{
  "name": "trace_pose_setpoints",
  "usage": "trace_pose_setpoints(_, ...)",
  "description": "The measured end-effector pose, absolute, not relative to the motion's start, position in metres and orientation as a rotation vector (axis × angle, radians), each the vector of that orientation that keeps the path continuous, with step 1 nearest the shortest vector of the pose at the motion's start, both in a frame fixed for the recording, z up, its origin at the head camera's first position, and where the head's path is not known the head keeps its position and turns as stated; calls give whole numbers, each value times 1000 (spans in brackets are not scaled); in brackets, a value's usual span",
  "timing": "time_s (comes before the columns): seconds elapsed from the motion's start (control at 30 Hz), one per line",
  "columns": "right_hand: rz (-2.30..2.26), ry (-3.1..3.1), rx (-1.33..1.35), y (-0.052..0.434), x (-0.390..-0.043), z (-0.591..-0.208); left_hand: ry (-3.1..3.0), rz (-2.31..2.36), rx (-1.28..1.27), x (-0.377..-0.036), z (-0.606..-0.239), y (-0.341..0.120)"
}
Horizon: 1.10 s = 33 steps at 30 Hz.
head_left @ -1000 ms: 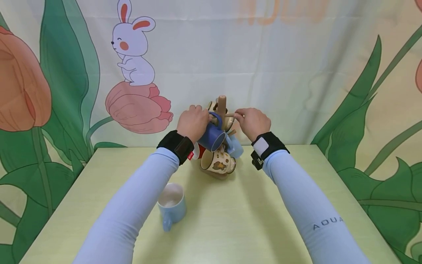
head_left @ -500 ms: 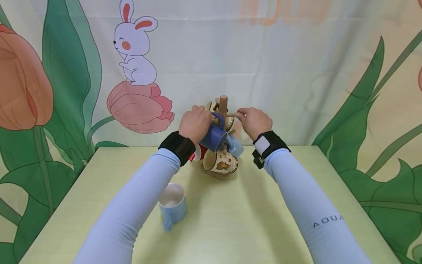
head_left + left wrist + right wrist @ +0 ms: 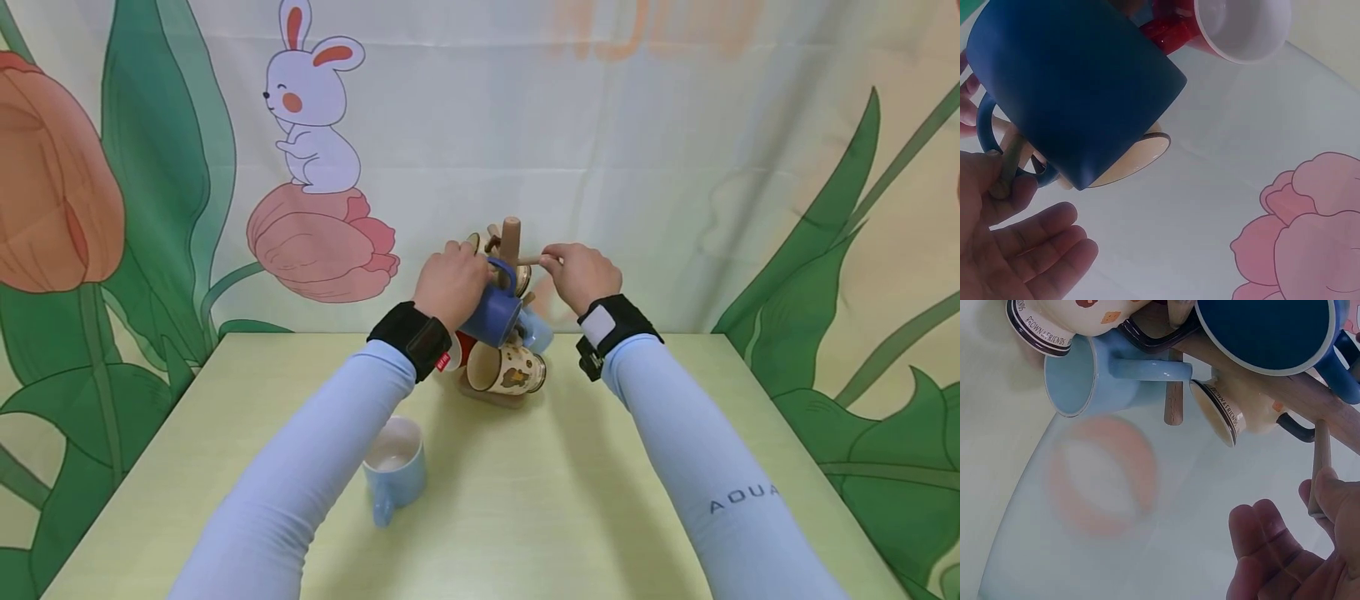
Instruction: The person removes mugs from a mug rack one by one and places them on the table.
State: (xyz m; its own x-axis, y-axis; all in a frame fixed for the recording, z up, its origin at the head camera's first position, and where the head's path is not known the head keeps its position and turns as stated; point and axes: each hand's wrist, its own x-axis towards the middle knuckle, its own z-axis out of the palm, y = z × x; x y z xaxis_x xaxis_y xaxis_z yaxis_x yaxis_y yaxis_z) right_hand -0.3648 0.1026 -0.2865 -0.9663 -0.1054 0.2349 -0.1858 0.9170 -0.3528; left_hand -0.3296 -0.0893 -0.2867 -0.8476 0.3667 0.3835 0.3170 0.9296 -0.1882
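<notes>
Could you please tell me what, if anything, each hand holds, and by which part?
The left hand pinches one wooden peg by its outer end; the right hand pinches another peg likewise.

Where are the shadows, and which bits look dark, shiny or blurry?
Head view: soft shadows on the table. Left wrist view: dim, with the blue mug and left hand looking dark. Right wrist view: a shine on the handle of the light-blue mug, and the orange ring looks blurry.
</notes>
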Motion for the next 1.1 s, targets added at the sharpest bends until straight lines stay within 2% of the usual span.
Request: trace_pose_setpoints(1.1,595,-2906,291,105,-377,-285,-2621,275,-476,-328,-289,-81)
